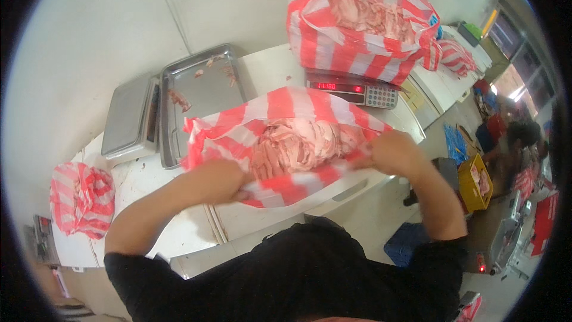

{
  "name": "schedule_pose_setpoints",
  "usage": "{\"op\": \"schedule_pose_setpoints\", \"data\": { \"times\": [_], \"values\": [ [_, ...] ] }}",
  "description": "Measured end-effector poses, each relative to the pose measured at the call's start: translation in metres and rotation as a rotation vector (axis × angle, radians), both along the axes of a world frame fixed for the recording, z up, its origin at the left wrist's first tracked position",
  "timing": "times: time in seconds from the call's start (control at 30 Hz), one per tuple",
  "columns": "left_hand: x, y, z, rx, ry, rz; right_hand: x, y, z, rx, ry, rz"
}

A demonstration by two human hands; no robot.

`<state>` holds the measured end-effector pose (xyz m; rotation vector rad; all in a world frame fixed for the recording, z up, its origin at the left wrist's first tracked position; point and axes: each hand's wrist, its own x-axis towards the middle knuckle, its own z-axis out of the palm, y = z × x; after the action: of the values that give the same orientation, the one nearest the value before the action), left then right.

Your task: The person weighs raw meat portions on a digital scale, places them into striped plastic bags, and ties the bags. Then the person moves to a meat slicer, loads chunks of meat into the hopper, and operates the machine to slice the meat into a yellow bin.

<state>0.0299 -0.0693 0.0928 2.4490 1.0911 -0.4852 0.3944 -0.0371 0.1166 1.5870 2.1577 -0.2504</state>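
Directly before me lies a red-and-white striped plastic bag (286,103), its mouth spread wide. Strips of raw pale-pink meat (299,143) fill it. My left hand (219,182) grips the near rim toward the left, fingers partly hidden in the plastic. At the right end, my right hand (391,153) clasps the rim, slightly blurred. Behind it, a second striped bag (357,51), full of similar meat, rests on a digital scale (348,92) with lit red digits.
A steel tray (205,94) with meat scraps sits beside another scale (129,116). A smaller striped bag (82,199) stands far left on the white worktop (178,223). At right are a yellow crate (476,183), a blue crate (404,243) on the floor and a person (514,143).
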Motion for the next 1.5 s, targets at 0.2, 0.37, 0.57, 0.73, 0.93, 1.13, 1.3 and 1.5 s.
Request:
{"op": "schedule_pose_setpoints", "data": {
  "times": [0.2, 0.37, 0.57, 0.73, 0.93, 1.13, 1.3, 1.5],
  "values": [
    [0.015, -0.058, 0.110, 0.218, 0.040, -0.148, -0.003, -0.005, 0.079, -0.068, -0.177, 0.211],
    [0.016, -0.056, 0.152, 0.554, -0.112, 0.044, -0.050, 0.048, 0.045, 0.000, 0.554, 0.200],
    [-0.004, 0.010, 0.115, 0.740, 0.019, 0.556, -0.084, 0.073, -0.053, 0.588, 0.649, 0.079],
    [-0.050, 0.023, 0.084, -0.116, -0.590, 0.893, -0.073, 0.041, -0.042, 0.619, 0.909, 0.286],
    [-0.007, -0.036, 0.089, -0.347, -1.970, 0.865, -0.086, 0.079, -0.028, 0.212, 0.664, -0.052],
    [0.017, -0.059, 0.104, -0.561, -2.286, 0.494, -0.079, 0.098, -0.052, -0.121, 0.673, -0.005],
    [-0.020, -0.037, 0.086, -0.812, -1.825, -0.156, -0.072, 0.047, -0.075, 0.080, 1.143, -0.221],
    [-0.014, -0.043, 0.102, -0.798, -1.663, 0.071, -0.053, 0.055, -0.087, 0.099, 1.198, -0.382]
  ]
}}
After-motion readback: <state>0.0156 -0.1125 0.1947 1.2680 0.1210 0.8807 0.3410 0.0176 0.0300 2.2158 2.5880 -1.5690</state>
